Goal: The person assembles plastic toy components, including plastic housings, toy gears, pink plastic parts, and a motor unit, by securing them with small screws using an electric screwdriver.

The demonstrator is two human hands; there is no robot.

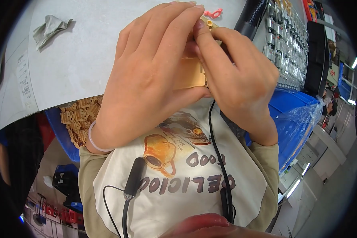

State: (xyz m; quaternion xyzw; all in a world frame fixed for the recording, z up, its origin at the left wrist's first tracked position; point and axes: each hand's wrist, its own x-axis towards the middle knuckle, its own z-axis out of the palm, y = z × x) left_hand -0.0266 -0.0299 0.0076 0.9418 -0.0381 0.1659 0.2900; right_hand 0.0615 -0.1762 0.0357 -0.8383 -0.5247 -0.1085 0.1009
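Close to my body, over the table edge, my left hand (146,75) is curled round a tan plastic housing (189,73) with a flat, smooth face. Its thumb lies along the housing's lower edge, and its long fingers reach over the top. Against the right and upper side of the same housing, my right hand (242,73) is closed, thumb and index finger pinched together near its top end. The two hands meet there and cover much of the part. Whether a smaller piece sits in that pinch is hidden.
On the pale table (83,59) lie a crumpled grey cloth (51,29) and a small pink-red ringed piece (214,14). A black tube (253,18) and a clear tray of metal parts (287,47) stand right. Tan parts (81,119) fill a left bin; a blue bin (285,105) holds clear plastic.
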